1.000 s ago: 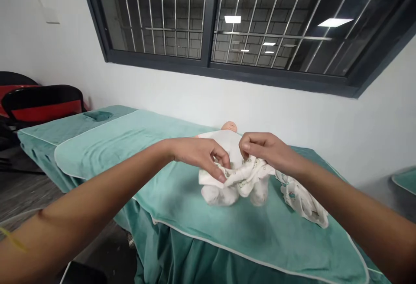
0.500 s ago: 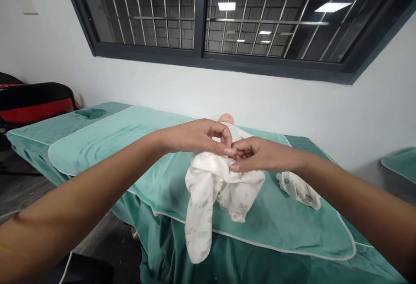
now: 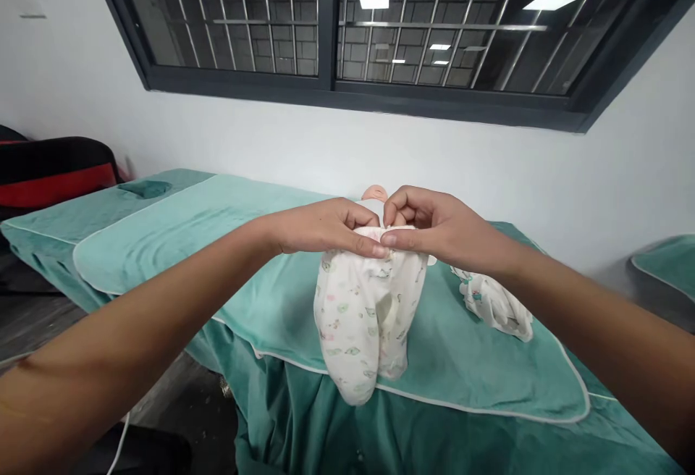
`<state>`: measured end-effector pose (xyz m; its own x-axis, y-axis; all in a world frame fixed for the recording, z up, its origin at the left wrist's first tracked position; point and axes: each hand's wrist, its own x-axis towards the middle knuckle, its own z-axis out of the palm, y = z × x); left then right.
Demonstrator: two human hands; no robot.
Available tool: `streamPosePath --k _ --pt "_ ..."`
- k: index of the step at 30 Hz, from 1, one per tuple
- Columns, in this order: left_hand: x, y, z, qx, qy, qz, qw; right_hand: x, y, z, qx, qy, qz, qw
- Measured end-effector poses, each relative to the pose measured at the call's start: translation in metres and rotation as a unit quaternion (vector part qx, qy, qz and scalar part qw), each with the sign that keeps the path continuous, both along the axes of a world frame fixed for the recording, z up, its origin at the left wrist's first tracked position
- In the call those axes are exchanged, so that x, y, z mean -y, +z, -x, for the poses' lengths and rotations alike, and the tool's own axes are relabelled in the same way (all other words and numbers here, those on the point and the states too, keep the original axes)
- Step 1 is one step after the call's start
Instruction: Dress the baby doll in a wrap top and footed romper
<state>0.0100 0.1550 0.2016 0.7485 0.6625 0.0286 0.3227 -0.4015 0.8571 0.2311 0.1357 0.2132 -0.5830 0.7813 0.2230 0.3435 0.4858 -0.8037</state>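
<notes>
White baby pants [image 3: 350, 316] with a small leaf print hang from my two hands, legs downward, in front of a baby doll [image 3: 374, 193]. My left hand [image 3: 342, 227] pinches the top edge between thumb and fingers. Close beside it, my right hand [image 3: 426, 221] grips the same edge, its thumb on the near side. Only the doll's head and a bit of its white clothing show behind the hands; the rest of it is hidden. To the right, a crumpled white printed cloth [image 3: 496, 305] lies on the green cover.
A light green blanket [image 3: 260, 301] with white piping is spread over the dark green bed cover [image 3: 282, 417]. Beyond it stand a white wall and a barred window [image 3: 331, 84]. A black and red chair [image 3: 59, 171] is at the far left, another green surface [image 3: 667, 268] at the right.
My right hand has moved up and a little left along the edge. The pants, bunched before, now hang straighter with the printed legs more spread out in view.
</notes>
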Motion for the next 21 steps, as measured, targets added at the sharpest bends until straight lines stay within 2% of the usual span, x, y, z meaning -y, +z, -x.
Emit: streamPosePath --k 3,5,9,11,13,15,17,18,20,21 --pt "-0.001 0.003 0.006 -0.035 0.037 -0.065 0.997 -0.008 -0.004 -0.013 0.101 -0.026 -0.021 0.994" --pt "-0.007 0.001 0.014 -0.077 0.071 -0.136 0.985 -0.017 -0.008 -0.023 0.163 -0.027 -0.043 0.985" --pt "-0.026 -0.02 0.032 -0.177 0.158 -0.323 0.916 -0.034 -0.017 -0.037 0.179 -0.025 -0.069 0.981" --pt "-0.034 -0.034 0.037 -0.178 0.187 -0.368 0.893 -0.039 -0.021 -0.039 0.188 -0.043 -0.029 0.981" --pt "-0.038 -0.046 0.037 -0.144 0.226 -0.351 0.897 -0.041 -0.026 -0.034 0.188 -0.051 0.035 0.98" --pt "-0.037 -0.054 0.031 -0.065 0.278 -0.266 0.921 -0.042 -0.032 -0.021 0.144 -0.034 0.086 0.985" --pt "-0.033 -0.059 0.021 0.068 0.307 -0.147 0.938 -0.042 -0.037 0.0 0.041 0.001 0.115 0.993" --pt "-0.031 -0.062 0.016 0.144 0.304 -0.096 0.937 -0.043 -0.038 0.012 -0.024 0.022 0.128 0.991" --pt "-0.026 -0.068 0.006 0.271 0.28 -0.04 0.92 -0.047 -0.037 0.035 -0.154 0.043 0.135 0.978" --pt "-0.024 -0.074 0.002 0.303 0.268 -0.031 0.914 -0.051 -0.035 0.045 -0.207 0.039 0.125 0.97"
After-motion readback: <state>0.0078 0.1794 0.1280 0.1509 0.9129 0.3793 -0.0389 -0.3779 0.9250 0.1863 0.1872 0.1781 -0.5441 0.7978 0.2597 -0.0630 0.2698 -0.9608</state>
